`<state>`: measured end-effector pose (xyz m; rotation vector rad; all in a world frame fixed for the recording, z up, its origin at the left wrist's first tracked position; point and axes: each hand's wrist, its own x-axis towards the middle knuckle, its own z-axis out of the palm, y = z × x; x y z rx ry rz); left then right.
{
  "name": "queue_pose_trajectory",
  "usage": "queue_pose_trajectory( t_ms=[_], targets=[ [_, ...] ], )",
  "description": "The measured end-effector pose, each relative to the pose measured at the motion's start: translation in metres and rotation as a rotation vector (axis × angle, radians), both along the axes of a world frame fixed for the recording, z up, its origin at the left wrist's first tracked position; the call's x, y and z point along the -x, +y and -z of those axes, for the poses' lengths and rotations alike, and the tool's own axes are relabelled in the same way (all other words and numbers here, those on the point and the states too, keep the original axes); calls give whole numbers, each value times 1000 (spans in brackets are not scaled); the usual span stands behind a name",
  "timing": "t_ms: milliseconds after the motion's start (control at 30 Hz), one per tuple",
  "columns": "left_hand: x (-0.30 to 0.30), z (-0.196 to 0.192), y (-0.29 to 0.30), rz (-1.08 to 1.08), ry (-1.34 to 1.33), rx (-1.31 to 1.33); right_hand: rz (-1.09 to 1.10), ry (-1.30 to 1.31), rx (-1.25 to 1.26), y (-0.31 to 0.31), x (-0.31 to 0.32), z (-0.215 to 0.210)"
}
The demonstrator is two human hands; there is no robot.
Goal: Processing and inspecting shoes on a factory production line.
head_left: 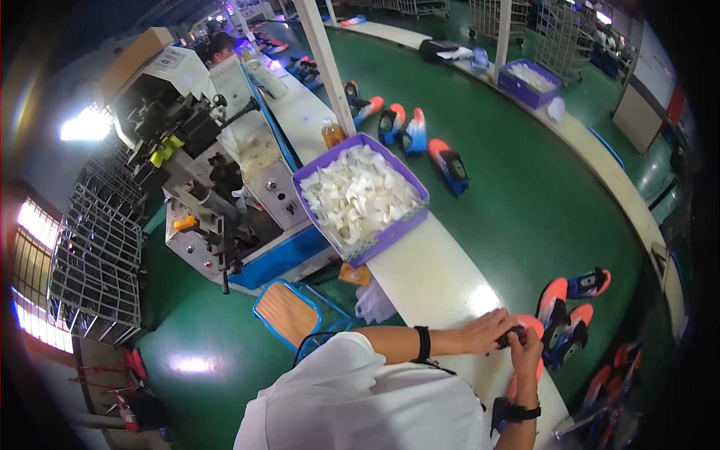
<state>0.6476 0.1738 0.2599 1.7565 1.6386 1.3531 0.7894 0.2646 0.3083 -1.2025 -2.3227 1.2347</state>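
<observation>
At the lower right, both hands work on a coral and black shoe (pixel 532 324) over the white bench (pixel 431 277). My left hand (pixel 487 331) reaches in from the left, its fingers bent onto the dark part of the shoe. From below, my right hand (pixel 526 349) closes on the same dark part, thumb and fingers meeting there. The hands hide much of the shoe. Just past them, coral, blue and black shoes (pixel 553 300) lie grouped on the green belt. Another coral piece shows beneath my right wrist, mostly covered by the forearm.
A purple box (pixel 394 241) heaped with white strips stands on the bench, an amber bottle (pixel 332 133) behind it. Left is a large machine (pixel 259 169), with a blue-framed stool (pixel 286 315) below. More shoes (pixel 450 166) lie along the belt. A second purple box (pixel 529 94) sits across.
</observation>
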Motion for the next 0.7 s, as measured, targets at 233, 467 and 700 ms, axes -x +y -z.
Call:
queue_pose_trajectory(
  t_ms=[233, 467, 700],
  targets=[
    [5, -5, 4, 33, -2, 64, -17, 173, -61, 2, 0, 5],
    [14, -13, 4, 66, -10, 88, -38, 128, 14, 1, 7, -9],
    [6, -11, 3, 61, -67, 145, -21, 173, 149, 2, -7, -4]
  ],
)
